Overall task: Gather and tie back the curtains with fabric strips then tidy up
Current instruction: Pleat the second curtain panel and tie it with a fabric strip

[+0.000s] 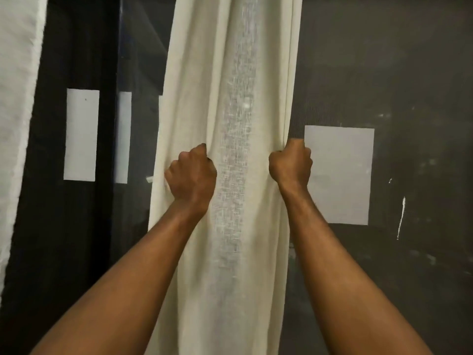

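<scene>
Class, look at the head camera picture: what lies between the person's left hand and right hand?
In the head view, a stretch of the cream curtain hangs between the left hand and the right hand, both fists gripping it; its thinner, see-through weave runs down the middle.

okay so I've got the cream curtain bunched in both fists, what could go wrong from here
1. Both hands, left hand and right hand, are closed on the curtain and no fabric strip is in view. Fetching one probably means loosening a grip, so the gathered folds may spread.

2. The left fist sits inside the curtain's left edge, so that loose margin could be missed by the tie.
</scene>
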`<state>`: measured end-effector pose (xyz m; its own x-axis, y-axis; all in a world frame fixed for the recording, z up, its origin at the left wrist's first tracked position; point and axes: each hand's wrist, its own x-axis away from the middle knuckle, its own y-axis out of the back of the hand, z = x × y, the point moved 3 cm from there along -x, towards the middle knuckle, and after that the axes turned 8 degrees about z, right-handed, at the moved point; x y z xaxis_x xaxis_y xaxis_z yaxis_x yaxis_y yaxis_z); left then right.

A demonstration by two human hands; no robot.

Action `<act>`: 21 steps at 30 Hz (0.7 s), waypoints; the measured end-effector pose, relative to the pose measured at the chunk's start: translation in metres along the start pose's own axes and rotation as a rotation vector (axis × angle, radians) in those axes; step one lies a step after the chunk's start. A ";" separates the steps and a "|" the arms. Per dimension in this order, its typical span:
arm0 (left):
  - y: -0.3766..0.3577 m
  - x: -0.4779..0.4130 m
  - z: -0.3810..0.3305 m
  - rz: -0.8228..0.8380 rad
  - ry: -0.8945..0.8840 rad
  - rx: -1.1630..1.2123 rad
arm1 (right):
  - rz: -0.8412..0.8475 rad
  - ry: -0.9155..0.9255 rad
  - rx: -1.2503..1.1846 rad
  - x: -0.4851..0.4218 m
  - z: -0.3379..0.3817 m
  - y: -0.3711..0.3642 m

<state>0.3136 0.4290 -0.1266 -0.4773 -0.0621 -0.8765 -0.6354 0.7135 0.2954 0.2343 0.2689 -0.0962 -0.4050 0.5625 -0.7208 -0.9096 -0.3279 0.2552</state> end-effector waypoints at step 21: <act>-0.040 0.081 -0.032 0.420 -0.057 0.221 | 0.265 0.054 -0.267 0.044 -0.014 -0.053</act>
<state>0.2812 0.3728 -0.1974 -0.6272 0.2975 -0.7198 -0.2471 0.8005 0.5461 0.2655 0.3005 -0.1504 -0.6110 0.3931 -0.6872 -0.7149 -0.6467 0.2658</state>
